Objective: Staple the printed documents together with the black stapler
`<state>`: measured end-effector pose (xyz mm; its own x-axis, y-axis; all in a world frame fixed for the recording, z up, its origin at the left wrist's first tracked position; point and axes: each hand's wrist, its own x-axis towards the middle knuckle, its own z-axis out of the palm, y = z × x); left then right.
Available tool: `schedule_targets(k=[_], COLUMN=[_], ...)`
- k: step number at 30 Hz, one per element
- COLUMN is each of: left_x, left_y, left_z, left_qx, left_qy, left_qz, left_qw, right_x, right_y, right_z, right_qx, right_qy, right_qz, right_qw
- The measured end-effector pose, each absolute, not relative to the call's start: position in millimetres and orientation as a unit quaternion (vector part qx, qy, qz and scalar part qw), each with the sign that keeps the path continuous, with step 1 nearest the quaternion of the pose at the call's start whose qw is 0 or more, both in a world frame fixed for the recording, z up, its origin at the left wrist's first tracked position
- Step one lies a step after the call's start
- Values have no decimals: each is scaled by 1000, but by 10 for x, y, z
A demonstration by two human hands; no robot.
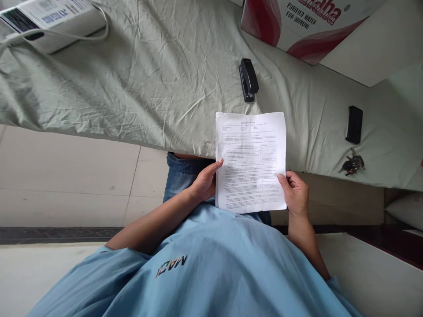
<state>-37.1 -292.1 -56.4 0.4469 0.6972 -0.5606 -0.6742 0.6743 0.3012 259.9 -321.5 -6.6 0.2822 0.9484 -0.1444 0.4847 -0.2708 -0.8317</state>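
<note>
Between my two hands are printed paper sheets (251, 163), held upright over my lap at the near edge of the cloth-covered surface. My left hand (205, 180) grips their left edge, thumb on the front and fingers hidden behind. On the right edge, my right hand (295, 191) pinches the paper with its thumb in front and fingers curled at the back. Lines of small text and a boxed area show on the top page. Just beyond the paper lies a black stapler (248, 80), touched by neither hand.
A pale green cloth (158, 79) covers the surface. A red and white water carton (307, 26) stands at the back right. To the right lie a black phone-like object (354, 124) and keys (353, 164). At the far left is a white box-shaped device (56, 22) with a cable.
</note>
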Motion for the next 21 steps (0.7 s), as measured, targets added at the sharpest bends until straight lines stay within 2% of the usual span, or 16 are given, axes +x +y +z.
schedule_targets(k=[21], left_x=[-297], left_y=[-2899], left_z=[-475], left_qx=[37], left_qy=[438], left_qz=[401], left_qw=[804], right_x=[2515], right_y=[-3260], right_z=[-192], right_qx=[-724], right_qy=[-474], right_qz=[365], right_qw=[343])
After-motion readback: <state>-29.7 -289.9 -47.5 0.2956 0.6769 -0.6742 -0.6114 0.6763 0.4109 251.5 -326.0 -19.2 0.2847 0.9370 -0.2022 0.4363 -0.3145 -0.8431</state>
